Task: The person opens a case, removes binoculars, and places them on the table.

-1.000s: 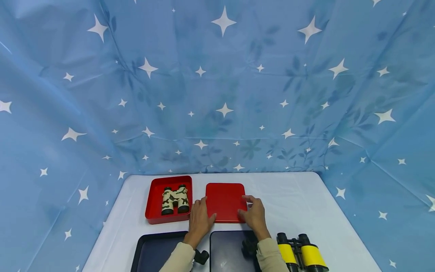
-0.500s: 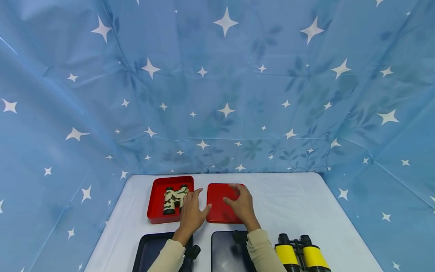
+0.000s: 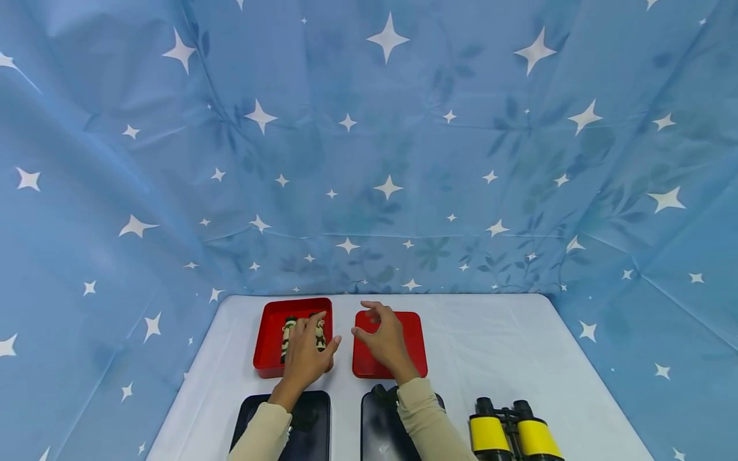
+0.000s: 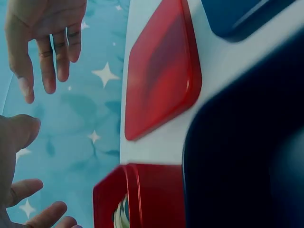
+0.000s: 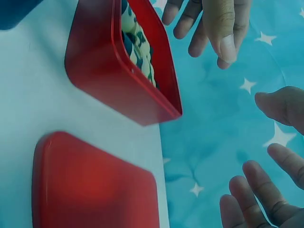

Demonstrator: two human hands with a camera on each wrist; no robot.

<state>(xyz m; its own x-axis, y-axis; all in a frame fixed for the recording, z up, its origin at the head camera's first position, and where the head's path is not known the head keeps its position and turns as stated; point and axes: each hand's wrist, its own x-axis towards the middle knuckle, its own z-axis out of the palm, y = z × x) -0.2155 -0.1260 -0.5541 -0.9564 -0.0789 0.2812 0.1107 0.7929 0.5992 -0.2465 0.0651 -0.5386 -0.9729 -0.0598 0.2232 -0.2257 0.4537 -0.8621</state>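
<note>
Camouflage binoculars (image 3: 319, 334) lie in a red box (image 3: 270, 333) at the back left of the table. My left hand (image 3: 305, 360) hovers over the box's near right side, fingers spread and loosely bent, hiding part of the binoculars. A red lid (image 3: 412, 346) lies flat to the right of the box. Over its left part hangs my right hand (image 3: 387, 339), thumb and fingers apart and holding nothing. In the right wrist view the box wall (image 5: 109, 61) stands upright, with gaps between both hands and the table things.
A dark tray (image 3: 318, 435) lies in front of the red box, partly under the left forearm. Beside it lies a flat dark piece (image 3: 375, 442), partly behind the right sleeve. Yellow and black binoculars (image 3: 489, 434) lie at the front right. A blue star-patterned cloth (image 3: 369, 141) hangs behind the table.
Both hands have moved left: my right hand from the lid's right edge to above its left part, my left hand from the lid's left edge to over the box. The lid stays on the table.
</note>
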